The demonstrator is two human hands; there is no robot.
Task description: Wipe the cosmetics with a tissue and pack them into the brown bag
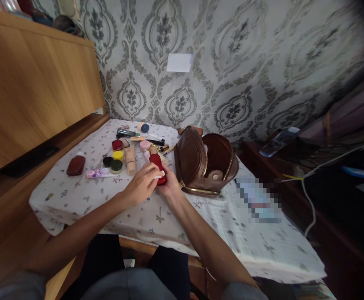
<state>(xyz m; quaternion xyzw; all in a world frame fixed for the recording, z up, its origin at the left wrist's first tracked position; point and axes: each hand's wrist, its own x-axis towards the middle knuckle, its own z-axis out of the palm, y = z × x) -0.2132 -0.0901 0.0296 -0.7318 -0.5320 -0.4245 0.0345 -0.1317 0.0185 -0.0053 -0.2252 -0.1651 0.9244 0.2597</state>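
Observation:
My right hand [170,183] is wrapped around a red bottle [156,161] with a gold-coloured neck, tilted above the table. Fingers closed, my left hand [142,183] presses a small white wipe [160,175] against the bottle's near side. Just beyond lie a beige squeeze tube [130,161], a pink-lidded jar [144,145] and a yellow-lidded jar [118,155]. A brown cosmetic bag [190,156] stands unzipped to the right of my hands; its inside is mostly dark.
On the patterned cloth [84,200] are a dark red-brown bottle [76,165], a purple-white tube [98,173], a dark green jar [116,166] and several brushes and pens. A wooden cabinet [38,83] borders the left, the papered wall [197,89] the back. A blurred flat item [258,200] lies right.

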